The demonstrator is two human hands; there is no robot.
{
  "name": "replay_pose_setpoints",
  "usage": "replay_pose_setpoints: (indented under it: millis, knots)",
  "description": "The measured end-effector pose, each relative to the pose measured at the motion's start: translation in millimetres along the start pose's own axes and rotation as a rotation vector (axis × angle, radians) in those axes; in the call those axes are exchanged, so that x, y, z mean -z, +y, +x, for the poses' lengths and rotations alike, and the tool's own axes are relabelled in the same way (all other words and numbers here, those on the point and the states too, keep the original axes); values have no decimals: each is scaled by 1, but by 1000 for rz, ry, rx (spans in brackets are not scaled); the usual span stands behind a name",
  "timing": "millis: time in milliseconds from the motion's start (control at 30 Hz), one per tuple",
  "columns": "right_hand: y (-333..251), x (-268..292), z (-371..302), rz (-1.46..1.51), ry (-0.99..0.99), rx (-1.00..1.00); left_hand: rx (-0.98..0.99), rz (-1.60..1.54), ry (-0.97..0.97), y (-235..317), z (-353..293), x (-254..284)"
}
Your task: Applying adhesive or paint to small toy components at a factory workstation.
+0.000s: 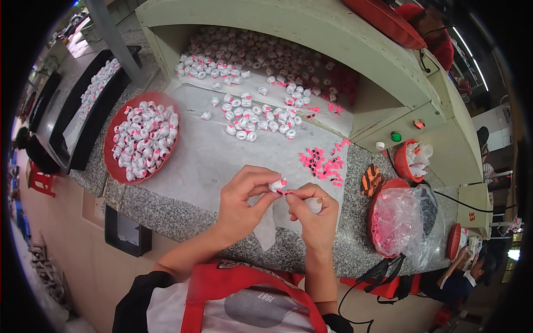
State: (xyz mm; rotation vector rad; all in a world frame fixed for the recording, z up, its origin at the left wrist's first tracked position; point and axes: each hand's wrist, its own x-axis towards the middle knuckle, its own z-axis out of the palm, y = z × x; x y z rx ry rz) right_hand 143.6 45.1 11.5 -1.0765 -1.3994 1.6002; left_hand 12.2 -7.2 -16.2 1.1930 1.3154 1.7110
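Note:
My left hand [244, 195] is closed, its thumb and fingertips pinching a small white rounded piece with pink patches [277, 185]. Close against it, my right hand [315, 213] pinches a tiny pink piece [286, 192] at its fingertips. A white, rounded, bottle-like object [314, 205] is tucked in the same right hand, mostly covered by the fingers. Both hands are over the front edge of a white paper sheet [194, 144]. Beyond them lie a scatter of flat pink pieces [327, 165], some with dark spots, and a loose group of similar white pieces [261, 119].
At left stands a red bowl [110, 161] heaped with white-and-pink pieces, by a black tray [61, 125]. A pale green hood [311, 33] arches over more pieces. To the right are a plastic-covered red bowl [373, 219], a small orange basket [401, 161] and a cable. Another person sits far right.

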Motion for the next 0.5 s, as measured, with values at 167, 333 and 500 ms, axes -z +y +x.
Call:
replay_pose_setpoints:
  millis: [167,333,500]
  knots:
    - [7,3,-4,55,42,11,-27,-13,1,-2,2,-7]
    - [10,6,-6,55,86,102,-56,11,-19,-1,4,-14]
    - [13,7,-7,19,100,168,-100,51,-33,0,5,-17]
